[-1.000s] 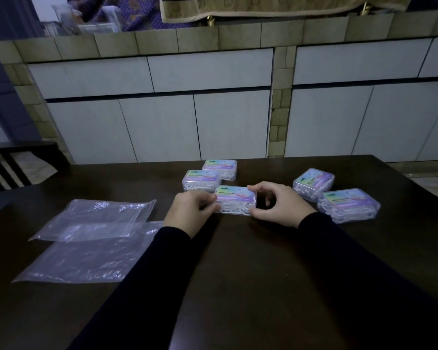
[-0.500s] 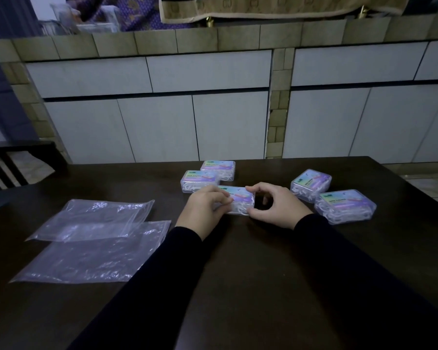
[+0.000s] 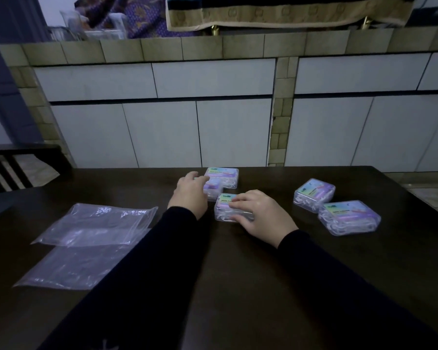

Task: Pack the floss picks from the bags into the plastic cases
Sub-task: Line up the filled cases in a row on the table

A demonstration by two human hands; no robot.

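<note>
Two hands on closed cases: right hand [image 3: 259,215] clasping one case [image 3: 225,208]; left hand [image 3: 190,194] flat on another [image 3: 214,186].

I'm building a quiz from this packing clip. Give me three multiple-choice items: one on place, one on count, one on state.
1. The plastic bags lie where on the table?
A. person's left
B. person's right
C. far edge

2. Plastic cases in view?
A. three
B. five
C. seven

3. The right hand is:
A. idle on the table
B. holding a bag
C. holding a case

Answers: 1 A, the bags lie flat beside the left sleeve. 2 B, three cases by the hands, two at right. 3 C, its fingers curl around the near case.
</note>
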